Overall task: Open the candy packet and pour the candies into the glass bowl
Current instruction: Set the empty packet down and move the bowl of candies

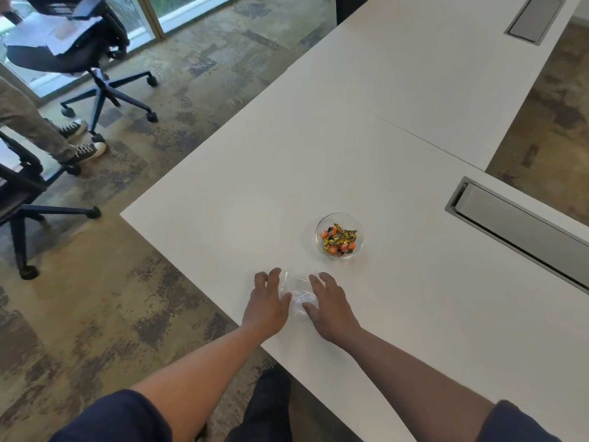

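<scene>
A small glass bowl [339, 235] stands on the white table [366, 138] and holds several orange and gold wrapped candies [338, 240]. Nearer to me, close to the table's front edge, a clear plastic packet [297, 291] lies flat and looks empty. My left hand [267, 303] rests palm down on the packet's left side, fingers spread. On the packet's right side lies my right hand [328, 306], also flat, its thumb touching the plastic. Neither hand grips the packet.
A metal cable hatch [522, 228] is set into the table at the right, another [535, 19] at the far end. Office chairs [95, 59] and a standing person's legs [38, 129] are on the carpet to the left.
</scene>
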